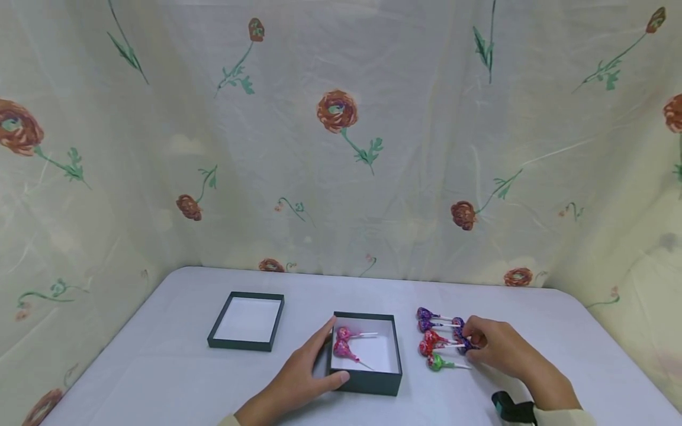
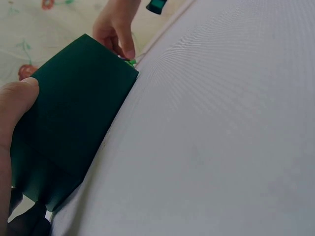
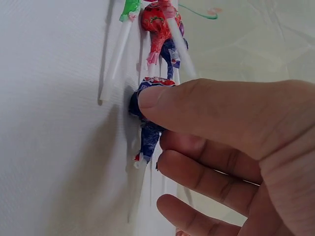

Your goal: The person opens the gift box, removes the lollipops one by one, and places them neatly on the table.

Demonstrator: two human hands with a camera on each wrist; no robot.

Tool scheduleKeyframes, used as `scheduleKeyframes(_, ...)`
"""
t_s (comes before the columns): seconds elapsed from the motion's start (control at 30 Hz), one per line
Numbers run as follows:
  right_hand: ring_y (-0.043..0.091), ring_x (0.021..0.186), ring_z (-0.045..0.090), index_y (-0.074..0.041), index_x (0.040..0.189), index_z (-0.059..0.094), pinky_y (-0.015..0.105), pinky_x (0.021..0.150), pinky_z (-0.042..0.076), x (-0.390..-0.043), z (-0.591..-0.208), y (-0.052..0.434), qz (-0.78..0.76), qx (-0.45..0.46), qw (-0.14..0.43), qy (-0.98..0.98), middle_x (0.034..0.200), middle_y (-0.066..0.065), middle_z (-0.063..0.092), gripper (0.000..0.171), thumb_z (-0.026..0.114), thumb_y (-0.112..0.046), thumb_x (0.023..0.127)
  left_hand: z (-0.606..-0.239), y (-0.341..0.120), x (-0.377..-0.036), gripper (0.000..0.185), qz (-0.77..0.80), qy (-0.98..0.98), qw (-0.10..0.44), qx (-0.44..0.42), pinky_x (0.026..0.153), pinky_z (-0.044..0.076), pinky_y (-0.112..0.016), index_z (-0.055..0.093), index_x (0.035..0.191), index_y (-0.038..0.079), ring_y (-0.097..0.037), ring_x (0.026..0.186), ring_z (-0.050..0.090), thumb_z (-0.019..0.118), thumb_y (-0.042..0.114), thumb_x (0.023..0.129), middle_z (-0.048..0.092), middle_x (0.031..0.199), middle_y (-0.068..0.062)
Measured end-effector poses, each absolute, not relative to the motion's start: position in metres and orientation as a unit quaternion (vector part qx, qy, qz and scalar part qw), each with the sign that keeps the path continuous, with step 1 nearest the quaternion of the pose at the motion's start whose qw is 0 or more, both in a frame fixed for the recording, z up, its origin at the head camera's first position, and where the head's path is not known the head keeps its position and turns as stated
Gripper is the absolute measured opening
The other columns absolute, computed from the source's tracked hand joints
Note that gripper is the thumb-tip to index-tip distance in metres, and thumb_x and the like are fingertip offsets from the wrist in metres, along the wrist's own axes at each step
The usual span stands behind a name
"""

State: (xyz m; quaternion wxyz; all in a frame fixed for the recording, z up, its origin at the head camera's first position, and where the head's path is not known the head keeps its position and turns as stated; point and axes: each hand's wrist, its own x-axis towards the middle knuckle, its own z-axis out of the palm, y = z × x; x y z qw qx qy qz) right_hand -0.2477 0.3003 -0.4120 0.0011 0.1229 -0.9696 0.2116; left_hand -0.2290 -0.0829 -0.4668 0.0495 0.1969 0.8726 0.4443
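I see my right hand (image 3: 236, 147) pinching a blue-wrapped lollipop (image 3: 147, 118) on the white tabletop (image 3: 54, 123), thumb on its head, fingers curled beneath. Beyond it lie a red lollipop (image 3: 156, 22) and a green lollipop (image 3: 129, 9), sticks toward me.
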Motion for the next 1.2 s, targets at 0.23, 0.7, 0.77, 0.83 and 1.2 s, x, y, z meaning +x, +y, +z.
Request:
scheduleKeyframes(0.23,0.017,0.075,0.049,-0.010,0.094,0.064,0.033,0.065,0.046,-0.247,-0.408,0.299,0.205,0.135,0.005,-0.969,0.079,-0.001,0.056,0.025,0.079,-0.005,0.074,-0.467,-0.084,-0.229,0.087,0.445,0.872,0.047,0.198,0.106,0.030,-0.063,0.015,0.152,0.045,-0.028,0.142,0.029,0.065,0.060,0.082,0.027,0.157,0.003)
scheduleKeyframes(0.7,0.018,0.077,0.051,-0.016,0.081,0.067,0.037,0.069,0.047,-0.247,-0.405,0.294,0.190,0.140,0.003,-0.972,0.080,-0.002,0.058,0.016,0.077,-0.005,0.077,-0.467,-0.085,-0.228,0.088,0.448,0.870,0.044,0.202,0.106,0.029,-0.063,0.015,0.152,0.044,-0.028,0.142,0.029,0.066,0.061,0.081,0.027,0.157,0.003)
scheduleKeyframes(0.77,0.018,0.077,0.051,-0.016,0.081,0.067,0.037,0.069,0.047,-0.247,-0.404,0.294,0.189,0.145,0.006,-0.971,0.081,-0.002,0.059,0.015,0.077,-0.005,0.077,-0.467,-0.085,-0.228,0.089,0.447,0.870,0.045,0.202,0.107,0.029,-0.062,0.016,0.152,0.044,-0.028,0.142,0.029,0.065,0.061,0.081,0.027,0.157,0.003)
scheduleKeyframes(0.83,0.017,0.077,0.051,-0.016,0.081,0.067,0.037,0.070,0.048,-0.247,-0.403,0.293,0.188,0.146,0.007,-0.971,0.081,-0.003,0.059,0.015,0.077,-0.006,0.077,-0.466,-0.084,-0.228,0.088,0.447,0.871,0.046,0.200,0.106,0.029,-0.063,0.016,0.152,0.043,-0.028,0.142,0.029,0.066,0.061,0.081,0.027,0.157,0.003)
scheduleKeyframes(1.2,0.016,0.079,0.056,-0.014,0.084,0.067,0.039,0.073,0.052,-0.240,-0.391,0.282,0.196,0.182,0.033,-0.963,0.082,-0.004,0.062,0.014,0.079,-0.008,0.077,-0.466,-0.082,-0.230,0.088,0.446,0.872,0.051,0.195,0.104,0.031,-0.064,0.015,0.152,0.044,-0.029,0.142,0.029,0.067,0.058,0.082,0.027,0.157,0.002)
